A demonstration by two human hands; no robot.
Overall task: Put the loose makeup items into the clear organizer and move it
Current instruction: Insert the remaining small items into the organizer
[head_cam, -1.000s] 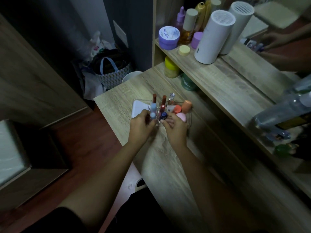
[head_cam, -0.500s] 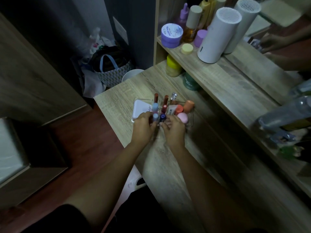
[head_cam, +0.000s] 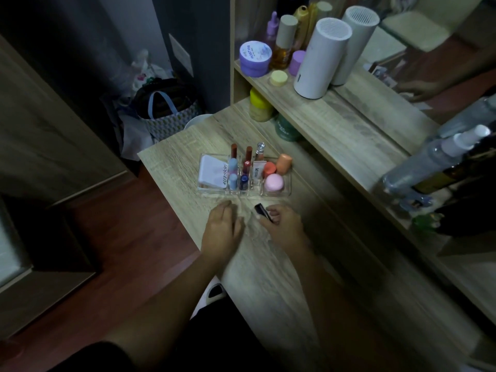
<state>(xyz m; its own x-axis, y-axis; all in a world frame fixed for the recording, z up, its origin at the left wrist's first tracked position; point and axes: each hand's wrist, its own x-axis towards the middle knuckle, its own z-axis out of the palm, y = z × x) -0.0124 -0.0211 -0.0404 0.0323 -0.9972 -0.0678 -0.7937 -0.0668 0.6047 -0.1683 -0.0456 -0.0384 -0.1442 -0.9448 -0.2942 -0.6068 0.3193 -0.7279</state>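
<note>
The clear organizer stands on the wooden desk near its left end. Inside it are a white compact, several upright lipstick tubes, pale blue tubes, a pink sponge and orange sponges. My right hand is just in front of the organizer, shut on a small black tube. My left hand rests beside it on the desk, fingers loosely spread and holding nothing. Both hands are apart from the organizer.
A raised shelf behind carries a purple jar, bottles, a yellow cap and a white cylinder. Yellow and green jars sit under it. Spray bottles lie at right. A bag stands on the floor.
Both hands have pulled back from the organizer toward me. My right hand now holds a black tube that was not visible before. The organizer stays in place.
</note>
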